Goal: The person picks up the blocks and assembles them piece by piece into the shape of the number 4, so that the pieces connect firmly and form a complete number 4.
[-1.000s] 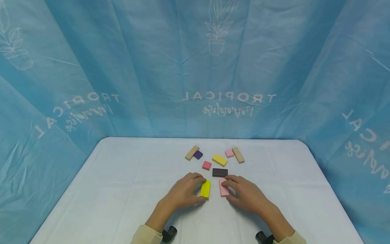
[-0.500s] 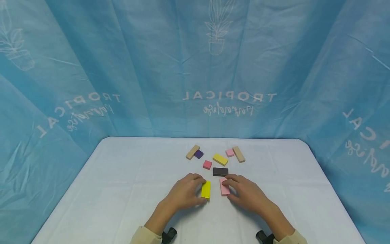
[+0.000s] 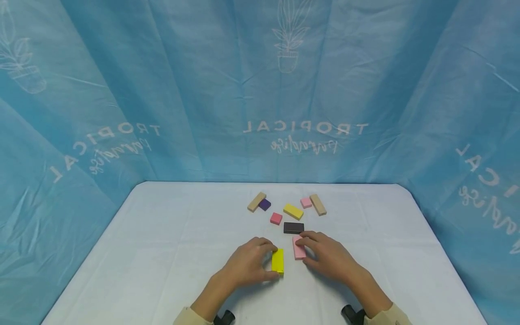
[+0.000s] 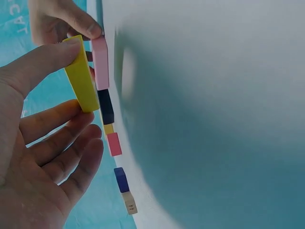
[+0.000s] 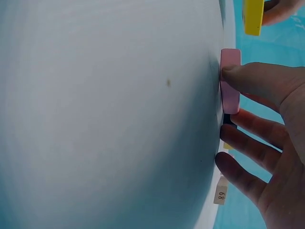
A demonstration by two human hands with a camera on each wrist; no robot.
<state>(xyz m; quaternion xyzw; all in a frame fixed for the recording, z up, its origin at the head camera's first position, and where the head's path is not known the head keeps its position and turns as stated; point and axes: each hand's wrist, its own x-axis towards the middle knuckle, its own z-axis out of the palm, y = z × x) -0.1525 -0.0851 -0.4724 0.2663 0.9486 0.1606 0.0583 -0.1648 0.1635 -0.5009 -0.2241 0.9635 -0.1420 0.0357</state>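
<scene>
My left hand [image 3: 253, 262] pinches a bright yellow block [image 3: 278, 261] by its two ends, between thumb and fingertip. In the left wrist view that yellow block [image 4: 82, 76] is held tilted, raised off the white cloth. To its right, my right hand [image 3: 331, 257] holds a pink block [image 3: 298, 248], thumb at the near end and fingers at the far end. The right wrist view has this pink block [image 5: 230, 83] low against the cloth, my thumb across its side. Just beyond the pink block lies a black block [image 3: 294, 228].
Farther back on the white-covered table [image 3: 183, 234] lie a red block [image 3: 276, 219], another yellow block [image 3: 293, 211], a small pink block [image 3: 306, 202], a purple block [image 3: 265, 205] and two plain wooden blocks [image 3: 318, 205]. A blue curtain [image 3: 203, 90] encloses the table.
My left hand has moved slightly toward me and to the right with the yellow block. The right hand stays on the pink block, nearly unmoved.
</scene>
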